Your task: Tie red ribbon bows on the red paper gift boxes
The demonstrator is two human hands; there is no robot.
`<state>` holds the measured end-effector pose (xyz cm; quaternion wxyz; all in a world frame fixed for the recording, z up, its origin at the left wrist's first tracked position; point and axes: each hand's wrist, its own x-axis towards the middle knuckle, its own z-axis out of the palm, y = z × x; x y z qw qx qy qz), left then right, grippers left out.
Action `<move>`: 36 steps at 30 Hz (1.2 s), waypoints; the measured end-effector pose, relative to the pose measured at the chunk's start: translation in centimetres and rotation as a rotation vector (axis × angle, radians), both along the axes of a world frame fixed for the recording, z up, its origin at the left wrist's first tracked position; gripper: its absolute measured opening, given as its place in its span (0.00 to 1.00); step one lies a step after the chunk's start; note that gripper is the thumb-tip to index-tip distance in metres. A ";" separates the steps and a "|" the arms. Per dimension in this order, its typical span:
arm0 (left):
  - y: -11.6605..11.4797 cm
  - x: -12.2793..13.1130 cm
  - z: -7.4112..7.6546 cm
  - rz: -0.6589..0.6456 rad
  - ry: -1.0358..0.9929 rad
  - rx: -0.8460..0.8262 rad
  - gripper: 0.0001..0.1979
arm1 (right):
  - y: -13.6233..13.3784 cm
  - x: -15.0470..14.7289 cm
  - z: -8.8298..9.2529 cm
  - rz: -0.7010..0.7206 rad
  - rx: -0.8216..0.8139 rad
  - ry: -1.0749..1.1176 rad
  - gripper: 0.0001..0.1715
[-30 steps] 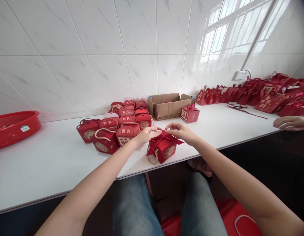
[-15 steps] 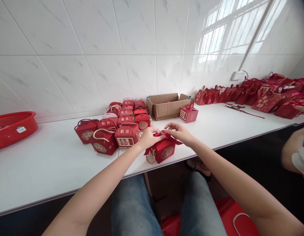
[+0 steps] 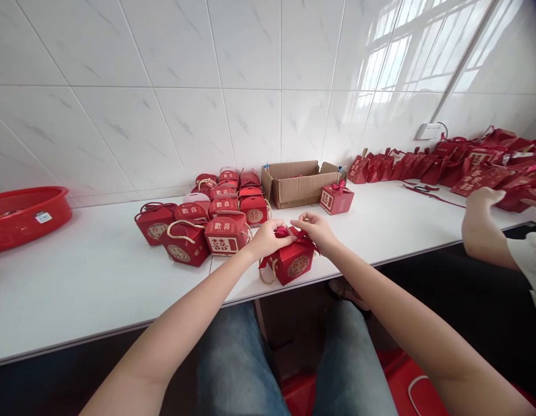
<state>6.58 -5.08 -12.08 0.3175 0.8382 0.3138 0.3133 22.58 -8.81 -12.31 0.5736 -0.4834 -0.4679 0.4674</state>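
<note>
A small red gift box [image 3: 295, 263] with a gold round emblem stands near the table's front edge, a rope handle [image 3: 268, 274] hanging at its left side. On top of it is a red ribbon [image 3: 281, 232], partly hidden by fingers. My left hand [image 3: 270, 238] pinches the ribbon from the left. From the right, my right hand [image 3: 317, 230] has its fingers closed on the ribbon too. Just left of my hands stand several red gift boxes [image 3: 226, 234] in a cluster, some with rope handles.
Behind is an open cardboard box [image 3: 296, 190], with a ribbon-tied red box [image 3: 337, 199] at its right. A red basin [image 3: 29, 222] sits far left. Many red boxes [image 3: 480, 176] pile up at right, near a co-worker's arm [image 3: 484, 231]. A tiled wall backs the table.
My right hand has closed on the ribbon, which now forms a loop on the box top. The co-worker's arm has reached forward over the table. The view has shifted slightly.
</note>
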 end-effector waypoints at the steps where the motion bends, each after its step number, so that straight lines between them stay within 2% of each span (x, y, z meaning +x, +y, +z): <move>1: 0.0 0.0 -0.1 0.006 0.001 0.020 0.11 | 0.1 0.0 -0.1 -0.039 -0.015 0.034 0.21; 5: -0.1 0.3 -0.2 0.027 0.038 0.087 0.11 | 0.6 0.1 -0.2 -0.183 -0.066 0.173 0.21; 9: -0.4 0.4 -0.2 0.037 0.033 0.055 0.12 | 0.8 0.3 -0.4 -0.176 -0.094 0.198 0.21; 13: -0.6 0.2 0.0 0.014 0.005 -0.069 0.14 | 0.6 0.6 -0.3 -0.070 -0.130 0.190 0.22; 19: -0.4 -0.5 0.6 -0.040 -0.104 -0.206 0.16 | -0.1 1.8 -0.2 0.242 -0.133 0.073 0.20; 23: 0.1 -0.9 0.2 -0.057 -0.167 -0.278 0.17 | -0.4 1.9 -0.2 0.281 -0.079 -0.133 0.19; 29: 0.3 -1.0 -1.0 0.001 -0.090 -0.160 0.15 | -0.9 1.3 0.1 0.247 -0.008 -0.427 0.20; 32: 0.4 -1.1 -1.5 -0.004 -0.100 -0.045 0.16 | -1.1 1.0 0.1 0.209 0.028 -0.506 0.19; 36: 0.5 -1.3 -1.9 0.018 -0.099 0.051 0.15 | -0.8 1.1 -0.9 0.169 0.054 -0.565 0.19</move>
